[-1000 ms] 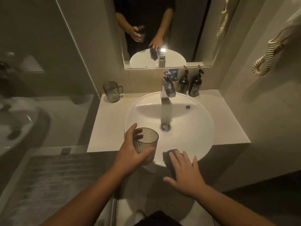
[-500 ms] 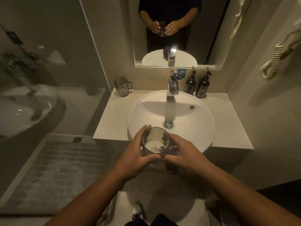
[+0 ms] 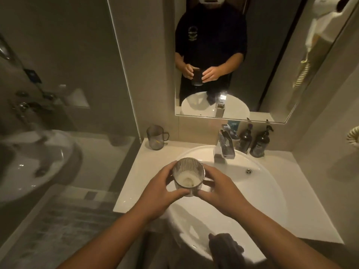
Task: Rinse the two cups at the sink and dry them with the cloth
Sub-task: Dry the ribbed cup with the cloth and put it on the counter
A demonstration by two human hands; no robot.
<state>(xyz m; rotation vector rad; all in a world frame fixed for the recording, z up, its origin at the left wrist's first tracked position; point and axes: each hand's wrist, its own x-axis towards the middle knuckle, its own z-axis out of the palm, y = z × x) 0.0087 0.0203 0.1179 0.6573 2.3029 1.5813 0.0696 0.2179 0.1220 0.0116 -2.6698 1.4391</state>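
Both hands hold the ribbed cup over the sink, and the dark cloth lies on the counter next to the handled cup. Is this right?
Not quite. The head view shows the dark cloth draped on the near rim of the sink, far from the handled cup. The rest holds: left hand and right hand hold the ribbed cup.

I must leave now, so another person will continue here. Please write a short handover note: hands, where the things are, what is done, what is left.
Left hand and right hand: both hold the ribbed cup, upright, over the left side of the sink.
Second cup, with handle: on the counter, back left, untouched.
Cloth: on the near rim of the sink, in nobody's hand.
Tap: no water seen running.
Done: cannot tell if the ribbed cup is rinsed.
Left: dry it with the cloth, then rinse and dry the second cup.
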